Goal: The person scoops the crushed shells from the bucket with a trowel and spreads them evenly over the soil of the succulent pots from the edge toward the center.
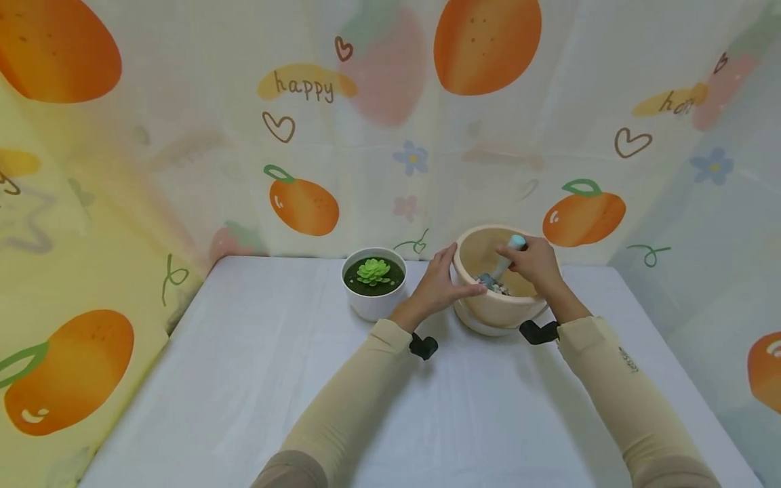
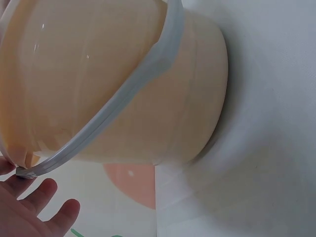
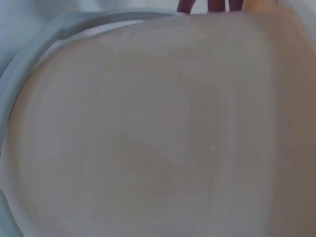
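A cream plastic bucket [image 1: 500,311] stands on the table with its pale handle [image 2: 111,106] hanging down against the outer wall. My left hand [image 1: 441,285] rests against the bucket's left side, thumb along the front rim and fingers spread on the outside. In the left wrist view, fingertips touch the end of the handle. My right hand [image 1: 533,263] reaches over the rim and grips a light blue tool handle [image 1: 503,266]. It slants down into the bucket, its lower end, like a small shovel, among pale pebbles [image 1: 502,290]. The right wrist view shows mostly the bucket wall [image 3: 148,123].
Left of the bucket stands a white pot [image 1: 369,306] with a green succulent [image 1: 373,272] in dark soil. A white cloth [image 1: 256,366] covers the table. Fruit-printed curtains [image 1: 201,81] hang behind and on both sides.
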Tool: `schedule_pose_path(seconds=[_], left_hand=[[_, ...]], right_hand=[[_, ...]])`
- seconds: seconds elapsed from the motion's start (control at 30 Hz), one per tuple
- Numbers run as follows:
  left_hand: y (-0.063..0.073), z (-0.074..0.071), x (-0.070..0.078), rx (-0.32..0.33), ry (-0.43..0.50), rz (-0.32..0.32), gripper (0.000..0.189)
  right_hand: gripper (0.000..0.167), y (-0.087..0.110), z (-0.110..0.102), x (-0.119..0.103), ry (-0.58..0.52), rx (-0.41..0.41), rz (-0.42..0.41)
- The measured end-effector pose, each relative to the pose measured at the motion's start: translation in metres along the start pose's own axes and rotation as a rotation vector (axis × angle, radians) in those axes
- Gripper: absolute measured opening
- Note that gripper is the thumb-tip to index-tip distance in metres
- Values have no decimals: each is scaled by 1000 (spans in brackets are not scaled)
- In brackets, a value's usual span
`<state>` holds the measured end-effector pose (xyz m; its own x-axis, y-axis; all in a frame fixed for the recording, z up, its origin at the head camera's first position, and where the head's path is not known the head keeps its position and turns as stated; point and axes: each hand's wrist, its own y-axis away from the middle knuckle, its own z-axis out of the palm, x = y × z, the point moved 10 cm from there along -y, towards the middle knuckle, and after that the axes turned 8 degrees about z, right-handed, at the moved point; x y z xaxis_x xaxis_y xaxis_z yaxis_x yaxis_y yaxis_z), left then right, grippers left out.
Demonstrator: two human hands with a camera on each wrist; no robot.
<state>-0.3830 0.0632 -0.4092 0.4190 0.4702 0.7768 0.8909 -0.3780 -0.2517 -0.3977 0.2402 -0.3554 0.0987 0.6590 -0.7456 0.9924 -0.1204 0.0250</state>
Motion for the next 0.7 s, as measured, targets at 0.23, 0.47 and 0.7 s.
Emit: schedule_pose_path(seconds=[0.23,0.47,0.7], left_hand=[[1,2,-1,-23,33,-21,109],[-1,0,-1,-15,24,-19,108],[0,2,-3,-14,29,-29,108]], right_hand=[[34,5,-8,-22,115,33,-166],[27,9,-18,-36,191,30,-282],[22,9,-13,-37,254,-25,-370]])
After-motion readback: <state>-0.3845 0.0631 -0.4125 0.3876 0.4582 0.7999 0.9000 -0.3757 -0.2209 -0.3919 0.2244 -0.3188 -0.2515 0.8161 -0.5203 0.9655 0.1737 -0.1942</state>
